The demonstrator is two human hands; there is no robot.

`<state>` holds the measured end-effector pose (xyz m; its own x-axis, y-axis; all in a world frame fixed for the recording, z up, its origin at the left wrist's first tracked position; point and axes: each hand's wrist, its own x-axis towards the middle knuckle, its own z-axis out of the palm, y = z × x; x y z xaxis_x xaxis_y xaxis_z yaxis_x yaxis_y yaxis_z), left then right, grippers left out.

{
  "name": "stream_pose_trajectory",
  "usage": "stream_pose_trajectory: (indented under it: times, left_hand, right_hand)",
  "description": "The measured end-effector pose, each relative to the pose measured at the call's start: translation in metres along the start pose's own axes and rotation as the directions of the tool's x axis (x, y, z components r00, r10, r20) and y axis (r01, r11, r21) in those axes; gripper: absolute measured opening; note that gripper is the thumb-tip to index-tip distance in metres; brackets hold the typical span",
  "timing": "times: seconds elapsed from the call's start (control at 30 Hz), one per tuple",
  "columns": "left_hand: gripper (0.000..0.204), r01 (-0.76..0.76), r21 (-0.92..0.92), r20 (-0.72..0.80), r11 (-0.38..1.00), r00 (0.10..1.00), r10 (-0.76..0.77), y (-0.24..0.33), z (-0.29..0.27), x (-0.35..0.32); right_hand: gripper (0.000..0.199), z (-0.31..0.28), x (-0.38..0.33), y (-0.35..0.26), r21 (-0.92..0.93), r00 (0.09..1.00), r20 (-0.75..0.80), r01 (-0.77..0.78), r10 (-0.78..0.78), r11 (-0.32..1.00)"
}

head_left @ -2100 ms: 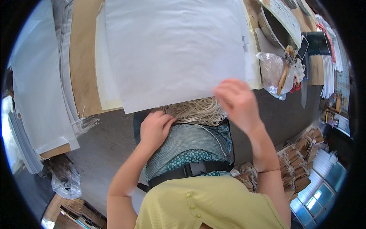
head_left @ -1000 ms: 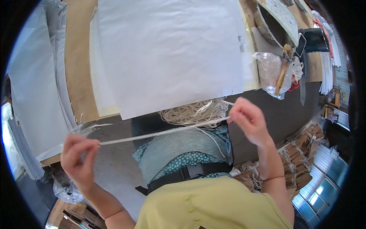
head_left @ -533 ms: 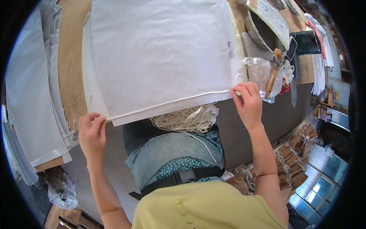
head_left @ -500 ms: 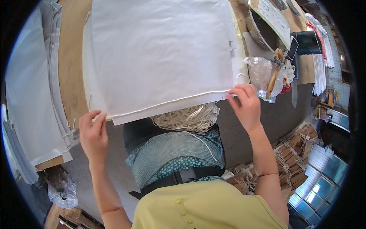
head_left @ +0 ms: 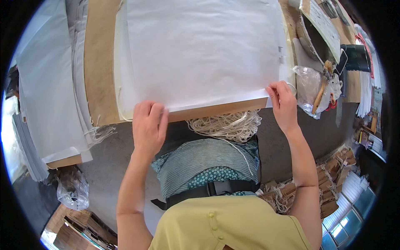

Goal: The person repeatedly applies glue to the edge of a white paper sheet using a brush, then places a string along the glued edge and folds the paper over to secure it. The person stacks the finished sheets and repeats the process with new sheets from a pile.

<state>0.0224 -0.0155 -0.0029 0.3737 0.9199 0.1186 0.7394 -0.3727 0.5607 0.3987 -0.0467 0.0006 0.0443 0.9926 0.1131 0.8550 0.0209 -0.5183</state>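
Observation:
A large white paper sheet lies on a stack of similar sheets, its near edge folded over into a narrow strip. My left hand has its fingers closed at the left end of this fold, thumb side toward the paper. At the right end, my right hand pinches the folded corner between thumb and fingers. A thin white cord shows at the left side of the stack; along the fold it is out of sight. Below the table edge, against my waist, sits a bundle of white cord.
On the right are a tilted container, a wooden-handled brush, a clear plastic bag and a dark green container. More white sheets are stacked at left. Brown bundles with strings lie at lower right.
The sheet's near edge has been folded over, and the cord that lay across it is now hidden. My left hand has come inward along the edge. The view has shifted slightly.

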Motion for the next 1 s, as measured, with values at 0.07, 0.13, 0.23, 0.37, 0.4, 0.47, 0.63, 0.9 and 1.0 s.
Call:
stream_pose_trajectory:
  times: [0.07,0.13,0.23,0.37,0.4,0.47,0.63,0.9,1.0]
  left_hand:
    - [0.013,-0.017,0.023,-0.028,1.0,0.999,0.018,-0.01,0.008,0.001]
    - [0.01,0.018,0.041,-0.04,0.999,0.999,-0.016,-0.008,0.013,0.003]
    - [0.011,0.013,0.061,-0.104,0.998,0.995,-0.007,-0.011,0.02,0.004]
    - [0.014,0.009,0.112,-0.158,0.994,0.987,0.009,-0.013,0.026,0.003]
    - [0.015,0.017,0.109,-0.153,0.994,0.988,0.0,-0.012,0.027,0.003]
    - [0.015,0.037,0.107,-0.144,0.994,0.989,-0.021,-0.011,0.027,0.003]
    - [0.008,0.047,0.212,-0.161,0.976,0.987,-0.012,-0.006,0.032,0.003]
    - [0.057,-0.203,0.194,0.14,0.96,0.974,0.178,0.054,0.061,0.008]
    - [0.069,-0.148,0.242,0.173,0.959,0.979,0.108,0.038,0.051,-0.006]
  right_hand:
    - [0.011,0.004,0.002,0.009,-0.067,0.998,-0.057,0.013,-0.017,0.998]
    - [0.012,0.004,0.001,0.016,-0.076,0.997,-0.069,-0.041,0.036,0.996]
    - [0.013,-0.002,-0.003,0.01,0.196,0.968,-0.01,-0.245,0.252,0.949]
    - [0.014,0.001,-0.004,0.004,0.215,0.994,0.015,-0.106,0.105,0.971]
    - [0.014,0.004,-0.003,0.006,0.176,0.997,0.013,-0.079,0.078,0.981]
    - [0.015,0.006,-0.001,0.006,0.093,0.999,0.004,-0.04,0.039,0.995]
    - [0.014,0.026,-0.002,0.009,0.003,0.994,-0.078,0.077,-0.077,0.997]
    - [0.014,0.027,-0.003,0.01,-0.032,0.997,-0.063,0.052,-0.054,0.998]
    - [0.011,0.029,-0.007,0.006,-0.104,0.996,-0.088,0.024,-0.033,0.994]
